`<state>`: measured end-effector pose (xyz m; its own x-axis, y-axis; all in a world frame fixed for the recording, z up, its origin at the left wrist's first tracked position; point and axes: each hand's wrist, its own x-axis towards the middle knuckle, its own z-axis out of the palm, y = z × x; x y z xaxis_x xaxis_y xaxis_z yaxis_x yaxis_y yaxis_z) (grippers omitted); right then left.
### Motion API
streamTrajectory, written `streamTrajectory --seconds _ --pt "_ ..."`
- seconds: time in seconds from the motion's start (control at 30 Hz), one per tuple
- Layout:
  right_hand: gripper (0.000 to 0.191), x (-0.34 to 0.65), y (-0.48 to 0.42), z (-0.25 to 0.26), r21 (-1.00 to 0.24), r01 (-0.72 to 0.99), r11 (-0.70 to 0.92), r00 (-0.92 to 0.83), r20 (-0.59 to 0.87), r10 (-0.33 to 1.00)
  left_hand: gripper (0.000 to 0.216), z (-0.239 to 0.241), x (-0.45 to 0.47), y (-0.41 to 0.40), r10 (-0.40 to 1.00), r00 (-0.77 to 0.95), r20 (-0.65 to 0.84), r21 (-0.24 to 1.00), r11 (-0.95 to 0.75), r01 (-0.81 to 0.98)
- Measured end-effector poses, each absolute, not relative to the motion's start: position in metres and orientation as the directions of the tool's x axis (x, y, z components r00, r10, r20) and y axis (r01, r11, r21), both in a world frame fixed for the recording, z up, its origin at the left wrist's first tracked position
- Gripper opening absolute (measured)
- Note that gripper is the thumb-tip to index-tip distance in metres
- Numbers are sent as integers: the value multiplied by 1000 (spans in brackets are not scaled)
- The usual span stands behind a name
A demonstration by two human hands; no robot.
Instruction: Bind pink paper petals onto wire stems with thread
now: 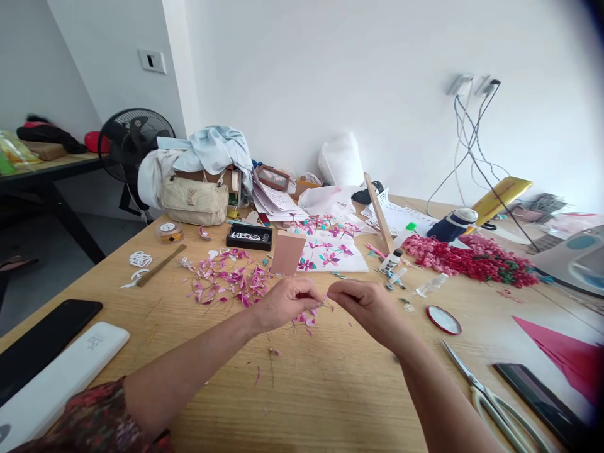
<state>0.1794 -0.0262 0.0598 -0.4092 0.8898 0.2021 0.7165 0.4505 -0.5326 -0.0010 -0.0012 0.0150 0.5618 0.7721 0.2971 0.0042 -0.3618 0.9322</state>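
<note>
My left hand (291, 299) and my right hand (367, 309) meet fingertip to fingertip above the wooden table, both closed in a pinch. A tiny thin piece with a hint of pink shows in the narrow gap between them; what each hand holds is too small to make out. Loose pink petals and thin stems (243, 280) lie scattered beyond my left hand. Just behind the hands stands a brown card (287, 253). A white sheet (356, 262) there bears flat pink flowers with teal leaves.
Scissors (473, 380), a phone (540, 399) and a round lid (443, 320) lie to the right, with red flower bunches (476, 258) and an iron (578, 264) behind. A white power bank (66, 377) lies left. Small bottles (391, 260), a black tray (248, 244) and a handbag (194, 200) stand farther back.
</note>
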Motion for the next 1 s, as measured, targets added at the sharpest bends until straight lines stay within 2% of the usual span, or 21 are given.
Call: streamTrajectory --seconds 0.1,0.17,0.23,0.3,0.4,0.5,0.6,0.7,0.8,0.87,0.93,1.0 --pt "25 182 -21 41 -771 527 358 -388 156 908 11 14 -1 -4 830 525 188 979 -119 -163" --pt "25 178 -22 28 -838 442 322 -345 173 923 12 14 0 -5 866 473 163 970 -53 -236" --pt "24 172 -25 19 -834 444 329 -301 207 931 11 13 2 -5 900 398 180 966 -85 -245" --pt "24 165 -31 19 -756 540 370 -287 248 925 9 13 3 -3 920 322 224 969 -173 -178" --pt "25 159 -42 30 -521 726 448 -338 297 893 8 12 4 -1 906 278 319 942 -335 11" --pt "27 159 -47 49 -324 816 478 -389 304 870 10 15 2 -2 850 349 395 866 -471 167" --pt "26 166 -42 64 -273 841 467 -390 290 874 12 17 -1 -4 794 465 391 844 -511 163" --pt "24 175 -31 65 -418 777 470 -401 247 882 12 17 -3 -5 772 541 333 908 -418 38" --pt "25 180 -22 52 -665 616 422 -392 206 896 14 15 -4 -6 817 527 233 972 -190 -136" --pt "26 179 -20 38 -771 519 369 -341 209 917 18 14 -3 -7 854 492 169 971 -57 -234" --pt "26 175 -21 26 -808 477 347 -285 231 930 19 15 -2 -7 886 439 146 960 -20 -279" --pt "26 169 -25 20 -778 514 362 -266 256 929 16 17 -1 -7 915 368 165 963 -68 -261"
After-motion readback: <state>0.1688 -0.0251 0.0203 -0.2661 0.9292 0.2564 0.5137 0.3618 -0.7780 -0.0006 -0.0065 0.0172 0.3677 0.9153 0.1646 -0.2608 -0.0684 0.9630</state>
